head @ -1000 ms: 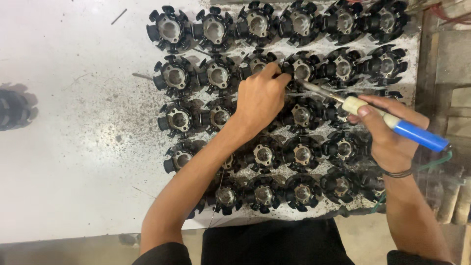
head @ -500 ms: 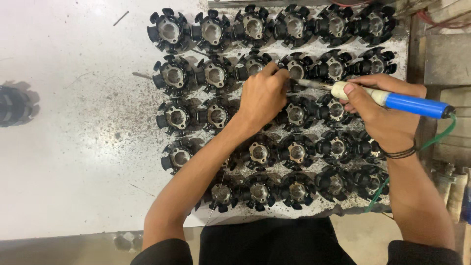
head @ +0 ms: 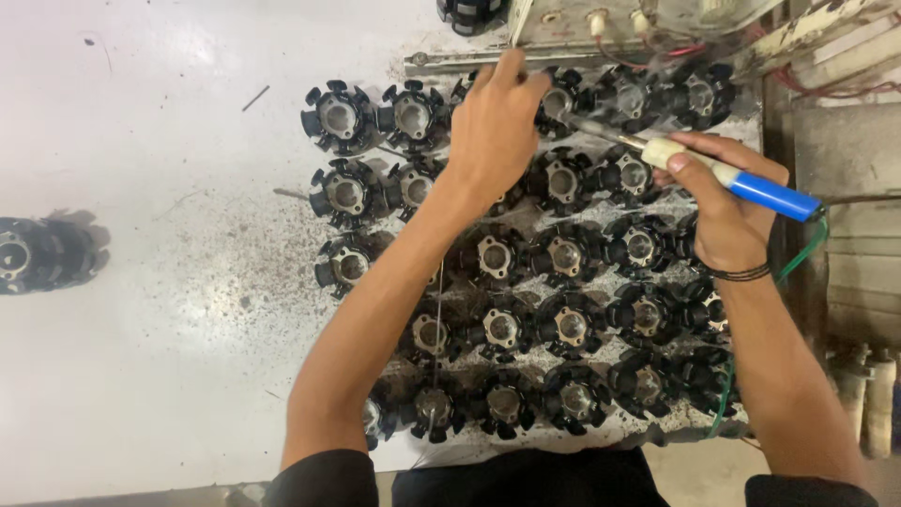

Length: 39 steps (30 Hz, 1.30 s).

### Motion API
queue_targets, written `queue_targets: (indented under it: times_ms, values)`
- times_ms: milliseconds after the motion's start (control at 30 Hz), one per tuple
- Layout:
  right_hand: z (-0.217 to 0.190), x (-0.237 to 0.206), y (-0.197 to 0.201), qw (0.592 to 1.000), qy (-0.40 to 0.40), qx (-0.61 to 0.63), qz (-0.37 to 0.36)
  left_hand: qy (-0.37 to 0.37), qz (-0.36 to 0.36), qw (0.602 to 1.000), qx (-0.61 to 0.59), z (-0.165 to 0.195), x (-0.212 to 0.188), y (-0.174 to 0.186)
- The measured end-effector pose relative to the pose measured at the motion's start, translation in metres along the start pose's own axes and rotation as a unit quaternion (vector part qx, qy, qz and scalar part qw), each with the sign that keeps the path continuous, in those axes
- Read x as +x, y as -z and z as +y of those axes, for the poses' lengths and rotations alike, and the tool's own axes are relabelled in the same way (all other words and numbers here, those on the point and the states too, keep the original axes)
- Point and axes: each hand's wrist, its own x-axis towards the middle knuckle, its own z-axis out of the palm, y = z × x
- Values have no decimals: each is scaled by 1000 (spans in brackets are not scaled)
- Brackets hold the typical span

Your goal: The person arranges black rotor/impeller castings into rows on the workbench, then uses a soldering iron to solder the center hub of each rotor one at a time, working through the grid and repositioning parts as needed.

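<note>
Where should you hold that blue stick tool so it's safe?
Probably by the blue handle, coming from the right side, as the right hand does. The handle is thick and round, with the cord leaving its far end. The thin metal tip points left toward the black parts, so fingers are best kept off that end.

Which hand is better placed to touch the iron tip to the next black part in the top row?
Right. The right hand grips the blue-handled iron, whose tip points at the top-row parts. The left hand rests over that row, pinching what looks like thin wire, with no tool.
</note>
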Motion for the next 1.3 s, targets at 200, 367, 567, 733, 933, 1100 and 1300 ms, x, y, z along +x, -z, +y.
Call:
queue_targets:
  times_ms: [200,367,567,733,933,1100,1300]
  values:
    - [1,12,-3,999,-16,-35,-18,96,-41,994,-40,-41,-51,-67]
    - [-13,19,-9,994,-11,-96,-42,91,-55,994,-35,-42,-51,-73]
    - [-33,47,-14,989,-48,-124,-71,97,-74,992,-31,-37,-49,-69]
    - [-37,61,-17,986,-48,-142,-75,100,-34,993,-50,-40,-51,-84]
    - [-35,62,-8,988,-51,-129,-70,90,-20,992,-86,-33,-42,-72]
    - [-36,45,-1,997,-49,54,-20,140,-29,989,-45,-57,-46,-10]
    - [2,32,-53,997,-27,15,-76,70,-7,998,4,-89,-64,8]
